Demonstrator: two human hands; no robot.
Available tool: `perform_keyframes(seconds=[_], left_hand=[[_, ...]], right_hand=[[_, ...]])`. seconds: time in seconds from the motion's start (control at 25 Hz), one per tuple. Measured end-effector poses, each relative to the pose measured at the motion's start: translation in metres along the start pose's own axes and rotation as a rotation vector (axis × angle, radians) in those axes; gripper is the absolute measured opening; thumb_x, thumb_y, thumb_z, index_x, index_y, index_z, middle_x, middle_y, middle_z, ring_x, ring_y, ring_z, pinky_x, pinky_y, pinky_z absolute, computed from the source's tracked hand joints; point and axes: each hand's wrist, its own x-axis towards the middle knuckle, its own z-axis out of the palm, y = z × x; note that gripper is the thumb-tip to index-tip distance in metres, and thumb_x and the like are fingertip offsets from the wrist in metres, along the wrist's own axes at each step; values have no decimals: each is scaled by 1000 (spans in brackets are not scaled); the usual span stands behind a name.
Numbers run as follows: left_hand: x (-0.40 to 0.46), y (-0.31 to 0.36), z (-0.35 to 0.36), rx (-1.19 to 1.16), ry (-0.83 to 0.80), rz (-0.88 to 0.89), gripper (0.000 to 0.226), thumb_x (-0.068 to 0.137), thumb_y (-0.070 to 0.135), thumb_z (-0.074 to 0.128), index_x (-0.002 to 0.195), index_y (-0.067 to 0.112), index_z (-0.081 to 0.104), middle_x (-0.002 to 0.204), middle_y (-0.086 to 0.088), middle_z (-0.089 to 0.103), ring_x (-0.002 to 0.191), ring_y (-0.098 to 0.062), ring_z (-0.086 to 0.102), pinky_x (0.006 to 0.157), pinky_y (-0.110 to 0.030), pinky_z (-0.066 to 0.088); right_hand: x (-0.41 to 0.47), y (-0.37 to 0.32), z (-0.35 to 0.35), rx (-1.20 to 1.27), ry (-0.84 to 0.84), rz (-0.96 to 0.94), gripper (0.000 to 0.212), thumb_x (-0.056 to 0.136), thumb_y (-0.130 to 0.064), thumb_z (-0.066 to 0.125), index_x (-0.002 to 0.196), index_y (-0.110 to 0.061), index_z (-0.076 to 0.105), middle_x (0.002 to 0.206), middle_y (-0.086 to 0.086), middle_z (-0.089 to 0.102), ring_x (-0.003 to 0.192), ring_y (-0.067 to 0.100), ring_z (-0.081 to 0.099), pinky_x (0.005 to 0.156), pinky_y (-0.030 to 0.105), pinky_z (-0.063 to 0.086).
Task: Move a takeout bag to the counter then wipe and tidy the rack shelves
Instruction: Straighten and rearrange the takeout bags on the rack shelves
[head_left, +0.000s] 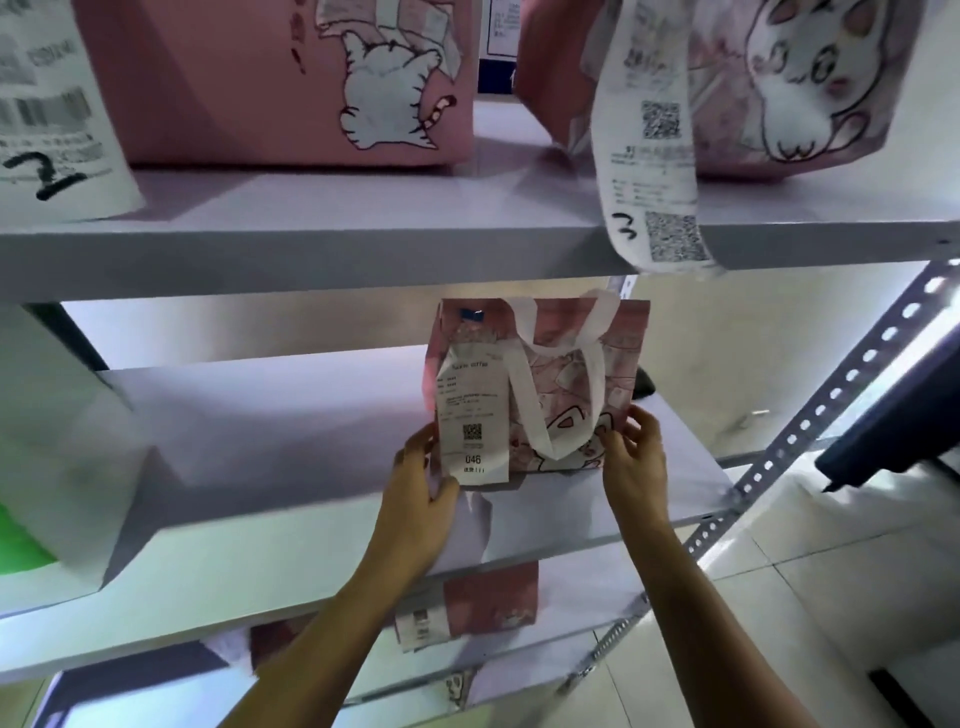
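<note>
A small pink takeout bag (561, 374) with white handles and a receipt marked 046 stands upright on the middle shelf (270, 441) of the white rack. My left hand (423, 493) presses against the bag's lower left side, and a crumpled white cloth or paper (475, 525) sits under its palm. My right hand (636, 462) holds the bag's lower right corner with spread fingers. Both hands grip the bag between them.
On the upper shelf (363, 244) stand two larger pink cat-print bags (260, 78) (779, 88) with long hanging receipts. More pink bags (488, 603) sit on the lower shelf. A perforated metal upright (831, 395) runs at the right. A white and green bag (47, 493) is at the left.
</note>
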Motion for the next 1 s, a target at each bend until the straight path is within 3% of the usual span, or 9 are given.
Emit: perform_keyframes(seconds=[0.12, 0.24, 0.36, 0.44, 0.48, 0.64, 0.76, 0.88, 1.0], left_hand=[[5, 10, 26, 5, 62, -2, 50, 97, 10, 57, 128, 45, 38, 138, 5, 52, 117, -6, 52, 107, -36, 45], [8, 17, 51, -2, 115, -30, 49, 97, 11, 58, 131, 41, 40, 138, 4, 53, 118, -9, 55, 106, -35, 47], [6, 21, 71, 11, 158, -61, 48, 98, 13, 58, 137, 34, 40, 139, 6, 52, 114, -5, 55, 95, -15, 45], [3, 24, 77, 31, 185, -72, 50, 97, 13, 58, 140, 30, 39, 139, 6, 53, 114, -3, 54, 89, -5, 43], [3, 25, 79, 40, 203, -80, 50, 97, 14, 58, 142, 29, 38, 140, 7, 53, 114, -4, 53, 91, -7, 43], [-1, 32, 83, 89, 260, -141, 51, 99, 23, 57, 145, 28, 34, 146, 6, 50, 131, -17, 50, 110, -41, 41], [-7, 35, 86, 118, 280, -175, 56, 99, 23, 57, 149, 27, 31, 153, 4, 43, 137, -21, 45, 113, -43, 39], [-21, 32, 87, 177, 288, -222, 56, 99, 24, 55, 150, 27, 31, 155, 1, 39, 138, -24, 43, 113, -45, 39], [-44, 30, 90, 197, 290, -243, 48, 100, 22, 53, 146, 27, 38, 152, 3, 44, 136, -20, 44, 109, -36, 39]], right_hand=[[22, 2, -22, -11, -69, -18, 46, 102, -37, 54, 146, -28, 47, 139, 3, 61, 125, 24, 59, 106, 49, 50], [45, 5, -42, 11, -157, -40, 47, 102, -30, 55, 148, -29, 46, 134, 3, 63, 118, 19, 62, 100, 39, 54], [60, 9, -58, 53, -221, -40, 44, 101, -22, 58, 144, -26, 49, 127, 3, 65, 110, 15, 65, 87, 25, 56], [65, 12, -64, 63, -250, -33, 40, 100, -21, 60, 139, -24, 51, 127, 4, 65, 112, 18, 64, 95, 35, 56], [66, 13, -65, 66, -272, -29, 39, 100, -20, 60, 138, -25, 51, 126, 3, 65, 113, 19, 64, 100, 40, 55], [68, 15, -71, 91, -358, -42, 41, 100, -18, 60, 139, -27, 53, 124, 2, 68, 112, 15, 66, 99, 37, 55], [69, 18, -77, 98, -364, -56, 42, 99, -18, 61, 139, -26, 53, 125, 3, 67, 112, 18, 66, 94, 33, 57], [63, 23, -82, 90, -317, -44, 37, 99, -21, 61, 135, -27, 53, 121, -1, 64, 106, 12, 64, 81, 20, 53], [52, 30, -84, 100, -270, -10, 39, 98, -21, 62, 135, -25, 51, 124, 1, 63, 114, 19, 61, 96, 34, 53]])
